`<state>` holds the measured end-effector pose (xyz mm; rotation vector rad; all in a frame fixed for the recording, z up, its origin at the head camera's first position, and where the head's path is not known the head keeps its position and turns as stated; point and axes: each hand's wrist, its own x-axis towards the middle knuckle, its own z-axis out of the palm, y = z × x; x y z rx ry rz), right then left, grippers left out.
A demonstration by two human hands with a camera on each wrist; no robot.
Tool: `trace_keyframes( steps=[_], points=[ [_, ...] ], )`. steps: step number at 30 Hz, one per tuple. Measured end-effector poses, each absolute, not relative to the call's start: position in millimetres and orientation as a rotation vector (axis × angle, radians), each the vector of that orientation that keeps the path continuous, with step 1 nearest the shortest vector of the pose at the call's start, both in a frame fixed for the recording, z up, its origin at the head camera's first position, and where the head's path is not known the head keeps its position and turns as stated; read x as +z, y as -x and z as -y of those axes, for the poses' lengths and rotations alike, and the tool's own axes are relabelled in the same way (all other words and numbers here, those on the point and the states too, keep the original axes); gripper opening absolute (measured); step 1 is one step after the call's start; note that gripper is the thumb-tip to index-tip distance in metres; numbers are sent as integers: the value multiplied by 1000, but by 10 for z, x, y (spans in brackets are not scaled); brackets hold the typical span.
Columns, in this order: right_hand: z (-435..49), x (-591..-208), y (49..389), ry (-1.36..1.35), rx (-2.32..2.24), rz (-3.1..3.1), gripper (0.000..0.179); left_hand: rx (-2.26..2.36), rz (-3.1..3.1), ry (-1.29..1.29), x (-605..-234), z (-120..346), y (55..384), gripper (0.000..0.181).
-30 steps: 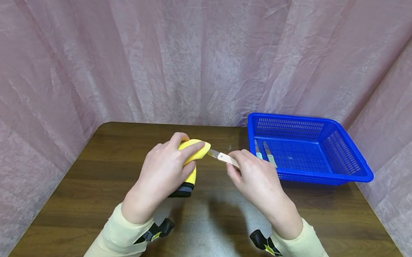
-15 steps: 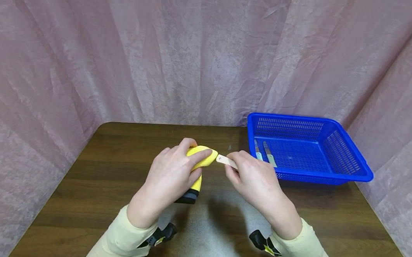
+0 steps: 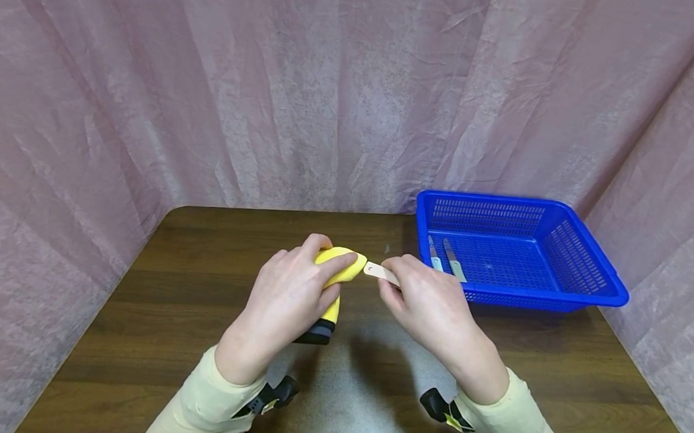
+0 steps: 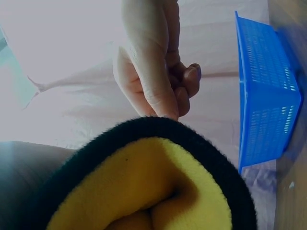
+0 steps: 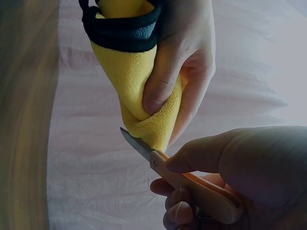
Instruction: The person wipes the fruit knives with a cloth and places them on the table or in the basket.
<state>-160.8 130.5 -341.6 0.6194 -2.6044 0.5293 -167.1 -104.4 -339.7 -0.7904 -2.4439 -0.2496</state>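
Observation:
My left hand [image 3: 290, 295] grips a folded yellow cloth [image 3: 350, 273] with dark edging, its thumb pressing into the folds. My right hand [image 3: 431, 302] holds a folding knife [image 3: 381, 272] by its cream handle. From the right wrist camera, the blade [image 5: 137, 144] lies against the lower fold of the cloth, its tip sticking out past the edge. In the head view the cloth hides the blade. The left wrist view looks into the loose, dark-rimmed end of the cloth, with the right hand beyond it.
A blue plastic basket [image 3: 525, 294] stands at the back right of the wooden table [image 3: 202, 281]. Inside, along its left side, lie a knife [image 3: 436, 257] and another pale-handled knife [image 3: 455, 265]. A pink curtain [image 3: 329, 98] hangs behind the table.
My left hand has moved the cloth right and slightly down along the blade, up to the handle. Over the last half second both hands stay almost still. The right hand has barely moved.

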Motion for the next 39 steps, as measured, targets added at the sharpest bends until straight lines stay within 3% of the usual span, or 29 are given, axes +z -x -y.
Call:
trace_keyframes(
  steps=[39],
  points=[
    [-1299,-3384,1589,-611,539,2576,4,-281,2524,702,-3368,1172,1732,48]
  ],
)
